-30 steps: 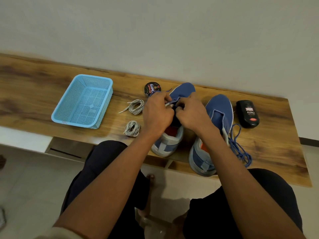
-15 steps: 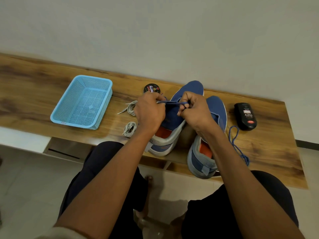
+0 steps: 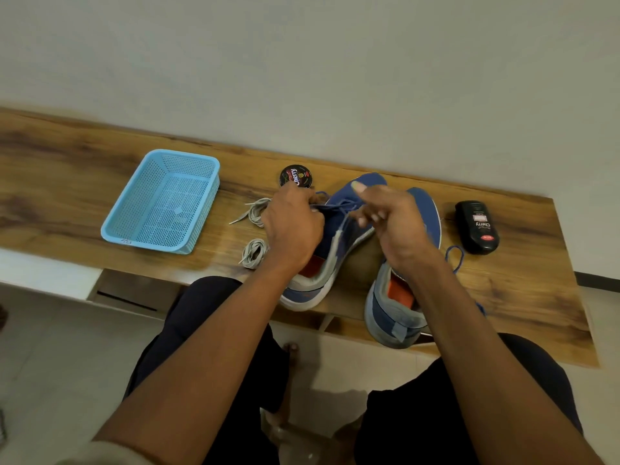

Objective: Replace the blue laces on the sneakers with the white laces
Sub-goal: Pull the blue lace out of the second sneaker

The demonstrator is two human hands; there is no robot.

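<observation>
Blue lace [image 3: 330,207] stretches between my hands over the left sneaker [image 3: 339,229] on the wooden surface [image 3: 67,182]: left hand [image 3: 293,226] pinches it, right hand [image 3: 392,223] fingers curl around it. White laces [image 3: 256,211] lie just left.

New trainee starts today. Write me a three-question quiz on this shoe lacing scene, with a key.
1. True or false: the blue basket holds the white laces.
2. Which shoe are both hands working on? A) the left shoe B) the right shoe
3. Fill in: a loose blue lace lies on the bench beside the ____ shoe.

Key
1. False. Both white lace bundles lie on the bench, between the basket and the left shoe.
2. A. The left hand has a grip on the blue lace of that shoe; the right hand is over it.
3. right
</observation>
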